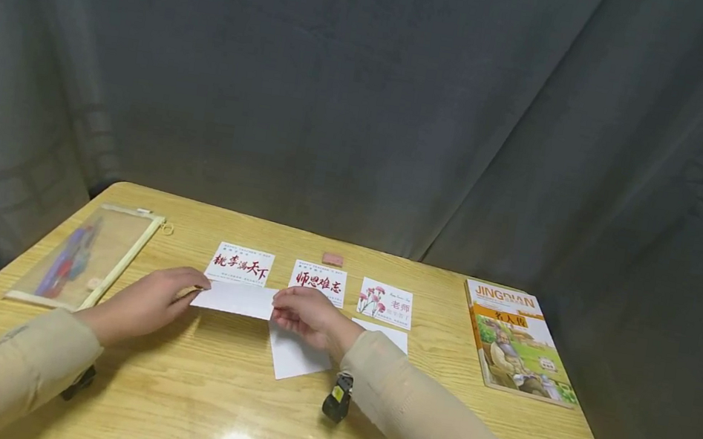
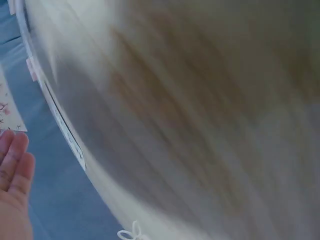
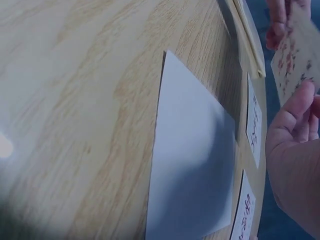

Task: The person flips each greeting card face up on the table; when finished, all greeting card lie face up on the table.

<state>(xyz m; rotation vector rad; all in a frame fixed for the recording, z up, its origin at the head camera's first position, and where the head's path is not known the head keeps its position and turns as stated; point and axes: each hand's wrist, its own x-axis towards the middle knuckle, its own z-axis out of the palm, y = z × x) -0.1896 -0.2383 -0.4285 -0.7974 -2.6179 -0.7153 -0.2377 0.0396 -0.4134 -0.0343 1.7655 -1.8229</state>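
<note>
Head view's up high, facing forward and down at the table [image 1: 199, 393]; wrist views skim it close, head and right sharing the raised card [image 1: 234, 299]!

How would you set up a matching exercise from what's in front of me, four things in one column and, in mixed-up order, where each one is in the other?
Things:
1. zippered mesh pouch
2. JINGDIAN book
3. small pinkish block
4. white-backed floral card

Places:
A. beyond the middle printed card in the row
B. raised between the left hand and the right hand
C. at the right side of the wood-grain table
D. at the table's left side

Pairs: 1-D, 2-C, 3-A, 4-B
</note>
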